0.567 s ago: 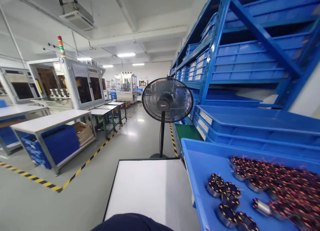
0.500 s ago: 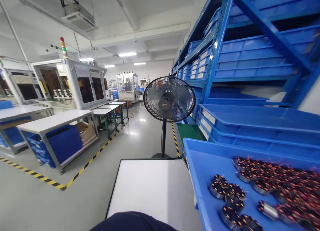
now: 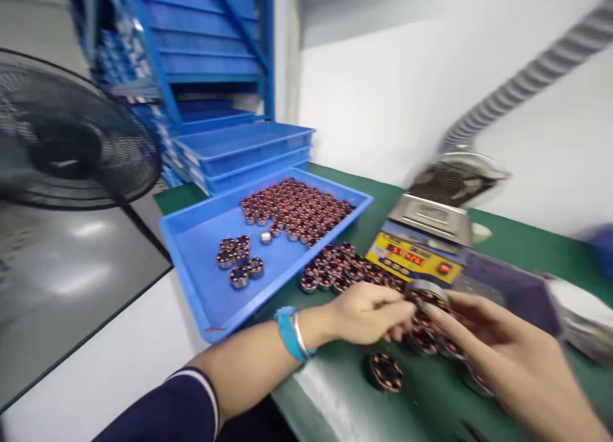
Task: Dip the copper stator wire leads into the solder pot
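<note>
A wound motor stator [image 3: 426, 292], a metal ring with copper coils, is gripped between the thumb and fingers of my right hand [image 3: 498, 343]. My left hand [image 3: 371, 311], with a blue band on its wrist, has its fingers pinched together right beside that stator; what lies between them is hidden. Under and around my hands, more stators lie on the green bench [image 3: 335, 391]. One single stator [image 3: 385, 372] rests nearer to me. A dense group of stators [image 3: 342, 266] spreads behind my left hand, along the blue tray's side.
A blue tray [image 3: 196, 257] of stators stands at the left, with stacked blue trays [image 3: 249, 145] behind. A solder pot [image 3: 416, 250] with a red digital display sits beyond my hands, under an extraction hose [image 3: 527, 78]. A black fan [image 3: 67, 142] stands far left.
My view has swung right and down from the aisle to the bench. Both hands, the solder pot and the hose have come into view; the fan and tray now sit further left.
</note>
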Demonstrator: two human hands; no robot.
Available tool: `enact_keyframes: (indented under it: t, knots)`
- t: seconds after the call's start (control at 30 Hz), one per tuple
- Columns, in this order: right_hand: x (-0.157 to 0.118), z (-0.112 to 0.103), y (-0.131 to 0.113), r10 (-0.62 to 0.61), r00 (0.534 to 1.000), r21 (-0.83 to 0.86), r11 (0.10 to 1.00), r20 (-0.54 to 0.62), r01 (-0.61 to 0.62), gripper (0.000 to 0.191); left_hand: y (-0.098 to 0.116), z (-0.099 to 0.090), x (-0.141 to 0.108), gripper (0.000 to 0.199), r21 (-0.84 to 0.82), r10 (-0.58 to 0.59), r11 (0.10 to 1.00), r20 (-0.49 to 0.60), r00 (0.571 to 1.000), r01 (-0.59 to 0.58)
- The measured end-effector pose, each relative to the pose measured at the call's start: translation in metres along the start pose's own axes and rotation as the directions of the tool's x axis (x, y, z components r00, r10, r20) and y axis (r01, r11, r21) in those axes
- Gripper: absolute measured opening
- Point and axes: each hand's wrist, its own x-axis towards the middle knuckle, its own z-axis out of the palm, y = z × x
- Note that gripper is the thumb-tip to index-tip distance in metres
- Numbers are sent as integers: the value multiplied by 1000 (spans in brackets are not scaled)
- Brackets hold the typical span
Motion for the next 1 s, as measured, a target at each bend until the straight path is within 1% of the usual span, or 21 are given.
enact_keyframes:
  t: [0.03, 0.1, 0.17, 0.23, 0.27, 0.3, 0.33, 0.4, 0.43, 0.47, 0.53, 0.6, 0.67, 0.7, 0.73, 0.8, 0.83, 0.87, 0.9, 0.93, 1.0]
  knots:
    - [2, -2, -3, 58, 998, 3, 998, 3, -58, 55, 0, -2, -1, 43, -7, 39, 999, 1, 999, -39]
    - [10, -3, -7, 119, 990, 21, 993, -76, -118, 59, 1, -6, -5, 52, -28, 138, 990, -39, 990, -139]
    - [14, -3, -9, 161, 978, 76, 985, -134, -152, 61, 3, -8, -6, 59, -33, 233, 970, -171, 957, -241]
    - [15, -2, -10, 200, 975, 161, 970, -96, -183, 62, 2, -9, -5, 62, 7, 280, 955, -337, 899, -295]
    - [14, -1, -9, 211, 975, 199, 960, -63, -195, 62, 1, -8, -5, 62, 47, 291, 954, -388, 874, -297]
    - [13, 0, -9, 216, 976, 228, 952, -37, -202, 63, -1, -6, -5, 61, 93, 298, 954, -403, 865, -285]
    - [11, 2, -8, 214, 977, 247, 948, -18, -203, 63, -3, -4, -5, 59, 145, 306, 952, -383, 872, -270]
    - [8, 7, -7, 193, 981, 258, 947, 13, -190, 65, -7, 1, -7, 53, 269, 325, 931, -295, 898, -249]
    - [7, 10, -6, 177, 984, 256, 950, 21, -177, 67, -9, 4, -8, 50, 336, 339, 909, -256, 905, -246]
    - [6, 12, -5, 162, 986, 252, 954, 34, -165, 68, -10, 5, -9, 48, 397, 355, 885, -233, 905, -245]
    - [6, 15, -2, 151, 987, 244, 957, 47, -158, 70, -10, 6, -11, 50, 477, 398, 843, -241, 885, -249]
    - [6, 16, 0, 181, 983, 252, 951, 27, -181, 72, -9, 3, -11, 53, 465, 437, 845, -319, 841, -263]
    - [7, 15, 0, 222, 975, 283, 935, 0, -213, 73, -9, 1, -11, 56, 397, 438, 875, -409, 801, -277]
    - [7, 15, -1, 237, 971, 302, 926, -7, -224, 73, -9, 0, -10, 55, 366, 423, 889, -423, 801, -277]
    - [6, 16, -2, 247, 969, 319, 919, -10, -231, 72, -9, 1, -10, 53, 345, 401, 899, -403, 823, -269]
    - [5, 18, -4, 245, 969, 339, 913, -8, -228, 70, -10, 4, -11, 45, 353, 355, 904, -298, 886, -243]
    - [3, 19, -5, 238, 971, 343, 913, -6, -222, 69, -10, 6, -12, 41, 373, 338, 898, -248, 908, -233]
    - [2, 20, -5, 232, 973, 345, 913, -2, -217, 67, -11, 9, -13, 40, 391, 332, 892, -222, 917, -228]
    - [1, 22, -5, 228, 974, 346, 914, 0, -214, 66, -11, 10, -14, 41, 397, 335, 889, -224, 915, -228]
    - [1, 22, -5, 226, 974, 350, 913, -3, -211, 64, -11, 11, -15, 43, 388, 346, 892, -252, 904, -233]
    - [0, 24, -3, 227, 974, 375, 903, -8, -207, 61, -10, 12, -15, 45, 326, 366, 911, -364, 857, -251]
